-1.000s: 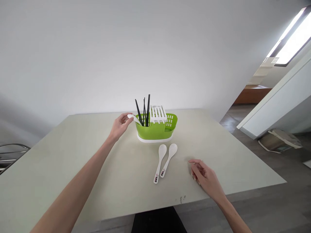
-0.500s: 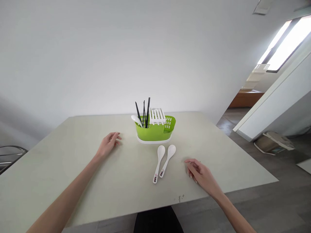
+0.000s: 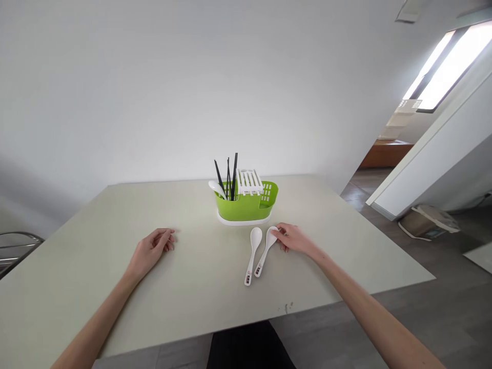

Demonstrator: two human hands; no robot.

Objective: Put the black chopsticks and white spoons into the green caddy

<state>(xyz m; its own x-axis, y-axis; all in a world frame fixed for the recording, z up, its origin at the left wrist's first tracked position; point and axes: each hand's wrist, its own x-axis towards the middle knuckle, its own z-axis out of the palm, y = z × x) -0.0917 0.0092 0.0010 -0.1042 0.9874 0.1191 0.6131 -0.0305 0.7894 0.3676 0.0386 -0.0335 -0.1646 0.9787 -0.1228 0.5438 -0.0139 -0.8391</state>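
Note:
Two white spoons lie side by side on the table, handles toward me: the left spoon (image 3: 252,256) and the right spoon (image 3: 265,254). My right hand (image 3: 292,239) grips the bowl of the right spoon, thumb on top and fingers curled at its right edge. On the table at the left rests my left hand (image 3: 149,251), holding nothing, its fingers loosely bent and apart. Behind the spoons stands a green basket (image 3: 246,209) with a white base. Black chopsticks (image 3: 233,177) and another white spoon (image 3: 217,188) lean in its left part; a white slotted rack (image 3: 249,181) sits across its middle.
The pale table (image 3: 184,297) meets a white wall (image 3: 192,92) at the back. Its right edge slants toward me. A metal chair frame (image 3: 19,246) shows at the far left, and a bin-like container (image 3: 426,222) stands on the floor at right.
My right hand has moved forward and left from bare table onto the right spoon's bowl. My left hand has drawn back toward me and to the left.

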